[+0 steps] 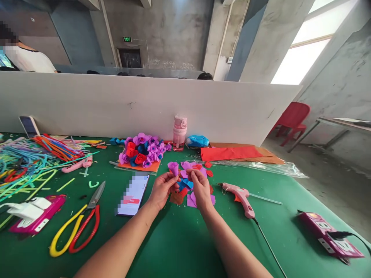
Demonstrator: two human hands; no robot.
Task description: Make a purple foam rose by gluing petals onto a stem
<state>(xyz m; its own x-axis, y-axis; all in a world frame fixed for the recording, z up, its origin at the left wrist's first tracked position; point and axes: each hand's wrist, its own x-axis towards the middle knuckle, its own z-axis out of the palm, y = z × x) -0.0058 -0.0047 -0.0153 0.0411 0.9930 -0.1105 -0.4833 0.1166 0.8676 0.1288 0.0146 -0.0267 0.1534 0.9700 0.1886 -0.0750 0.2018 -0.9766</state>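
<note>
pinching a small purple felt petal rolled into a cone [173,168], the left hand [161,190] holds it up just above the green felt-covered table [179,239], fingertips clenched at its lower end. the right hand [200,188] closes its fingers over the loose pile of purple, blue and red felt cut-outs [185,184] beside it (what exactly it grips i cannot tell). the cone looks light, soft and easily crushed, so a gentle hold at the narrow base seems best. a pink hot glue gun [242,196] lies near the right hand; yellow-and-red-handled scissors [78,227] lie well apart to the left.
</note>
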